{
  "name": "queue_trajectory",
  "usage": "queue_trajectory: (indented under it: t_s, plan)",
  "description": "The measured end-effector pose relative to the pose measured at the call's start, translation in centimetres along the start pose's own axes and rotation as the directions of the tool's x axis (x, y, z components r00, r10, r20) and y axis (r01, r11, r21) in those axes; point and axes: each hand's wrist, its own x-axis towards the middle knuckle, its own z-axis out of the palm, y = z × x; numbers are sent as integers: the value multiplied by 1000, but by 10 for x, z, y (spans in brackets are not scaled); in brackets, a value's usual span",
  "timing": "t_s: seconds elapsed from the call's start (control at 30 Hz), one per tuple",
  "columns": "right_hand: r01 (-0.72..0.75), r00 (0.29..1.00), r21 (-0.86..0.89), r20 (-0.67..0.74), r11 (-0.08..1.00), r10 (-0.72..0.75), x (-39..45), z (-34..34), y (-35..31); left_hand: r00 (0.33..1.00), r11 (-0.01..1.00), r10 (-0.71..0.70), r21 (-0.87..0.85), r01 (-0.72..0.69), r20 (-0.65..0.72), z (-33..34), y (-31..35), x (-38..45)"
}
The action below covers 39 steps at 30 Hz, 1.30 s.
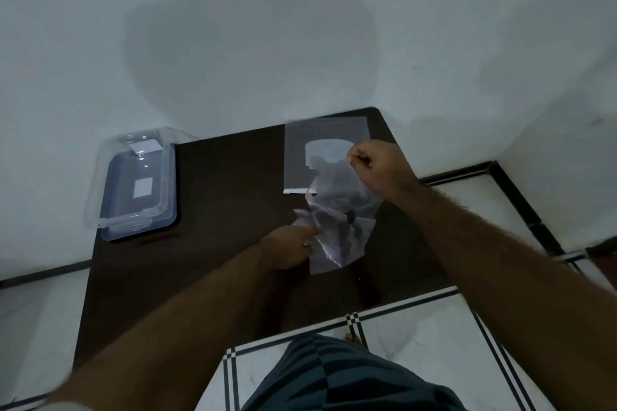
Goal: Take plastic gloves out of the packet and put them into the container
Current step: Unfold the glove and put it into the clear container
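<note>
A thin clear plastic glove (337, 213) hangs crumpled above the dark table (217, 210). My right hand (377, 165) pinches its upper edge between thumb and fingers. My left hand (290, 248) grips its lower left part. Behind the glove a clear flat packet (325, 137) with a white strip lies on the table's far right side. A clear container (133, 190) with a blue base and a white label sits at the table's far left corner; its transparent lid is tipped up along the left side.
The table stands against a pale wall. White floor tiles with black borders (417, 327) surround its near and right edges. My dark striped shorts (347, 377) and a toe show at the bottom.
</note>
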Motion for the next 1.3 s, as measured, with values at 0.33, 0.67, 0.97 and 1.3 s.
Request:
queue_trajectory:
  t_s: [0.33,0.67,0.97,1.3]
  plan:
    - [-37,999,-75,-11,996,36,3,0,16,967,900,73,403,-170,246,46,11,18]
    - [-1,989,-59,-150,998,-8,25,-22,-1,935,917,70,346,-198,349,34,9,3]
    - [38,974,-107,-220,994,-61,55,-54,-29,870,948,-75,305,-89,487,27,-1,9]
    - [97,992,-168,-69,981,-110,60,-61,-24,956,965,-71,-262,-6,-285,-50,27,7]
